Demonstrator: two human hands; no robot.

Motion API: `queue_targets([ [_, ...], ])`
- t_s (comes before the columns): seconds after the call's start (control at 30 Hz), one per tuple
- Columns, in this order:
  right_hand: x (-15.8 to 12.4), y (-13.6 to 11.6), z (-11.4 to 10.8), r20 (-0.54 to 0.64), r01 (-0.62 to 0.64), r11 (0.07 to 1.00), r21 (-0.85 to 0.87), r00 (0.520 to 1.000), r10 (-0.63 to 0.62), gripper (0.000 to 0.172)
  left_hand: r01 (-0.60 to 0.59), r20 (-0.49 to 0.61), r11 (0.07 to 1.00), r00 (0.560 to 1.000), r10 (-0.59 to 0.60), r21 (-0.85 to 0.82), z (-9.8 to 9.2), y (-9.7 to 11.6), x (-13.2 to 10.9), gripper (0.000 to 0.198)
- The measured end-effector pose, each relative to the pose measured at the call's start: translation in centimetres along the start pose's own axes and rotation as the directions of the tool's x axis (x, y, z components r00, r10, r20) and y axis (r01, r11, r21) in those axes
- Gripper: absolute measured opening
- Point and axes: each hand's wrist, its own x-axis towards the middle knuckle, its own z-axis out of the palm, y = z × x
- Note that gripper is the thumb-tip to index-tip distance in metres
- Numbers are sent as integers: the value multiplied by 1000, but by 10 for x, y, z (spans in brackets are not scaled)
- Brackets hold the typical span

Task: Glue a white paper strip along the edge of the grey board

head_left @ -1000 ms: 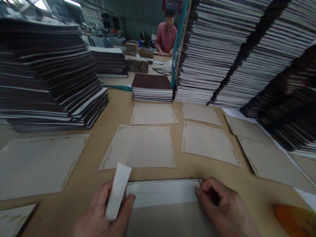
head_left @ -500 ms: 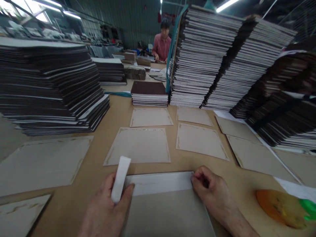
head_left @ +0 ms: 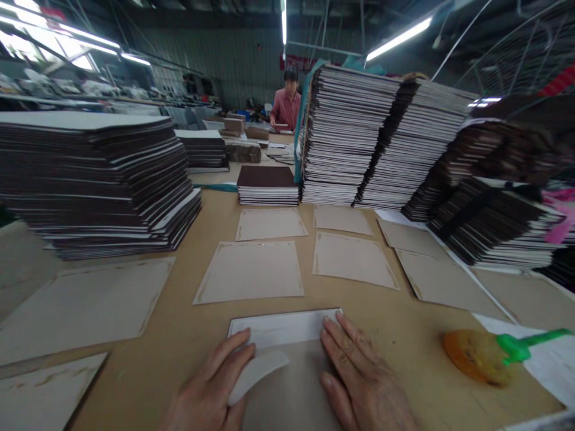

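Observation:
A grey board [head_left: 287, 383] lies in front of me with a white strip [head_left: 283, 328] along its far edge. My left hand [head_left: 220, 374] is on the board's left side, with a white, slightly curved bone folder [head_left: 258, 374] held between thumb and fingers. Its index and middle fingertips rest at the strip's left end. On the right, my right hand [head_left: 359, 374] lies flat, fingers stretched out, its fingertips on the strip's right end. The hands cover both sides of the board, and its near edge is out of view.
Several grey boards with glue marks, such as one board [head_left: 251, 272], lie across the table. Tall stacks of dark-covered boards stand left [head_left: 103, 185] and right [head_left: 350, 137]. An orange glue bottle [head_left: 476, 356] with a green nozzle lies right. A person [head_left: 286, 108] works behind.
My right hand has gone from pinching the strip's right corner to lying flat on it. The bone folder has tipped from upright to low over the board. The view has tilted up.

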Motion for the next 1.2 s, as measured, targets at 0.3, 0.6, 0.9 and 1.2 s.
queue_targets([
  [0.3, -5, 2, 13, -27, 2, 995, -97, 1000, -5, 38, -142, -47, 984, 988, 148, 112, 18, -13, -8, 55],
  [0.6, -7, 5, 14, -40, 21, 997, -79, 999, -24, 37, -20, 49, 1000, 999, 19, 23, 5, 2, -3, 54],
  [0.9, -22, 15, 24, -26, 46, 995, -87, 998, -49, 41, -19, 101, 999, 995, 15, 44, 4, 3, -2, 56],
  [1.2, -20, 16, 25, -48, 57, 992, -109, 997, -62, 39, -5, 112, 1000, 994, 3, 13, 3, 6, -2, 52],
])
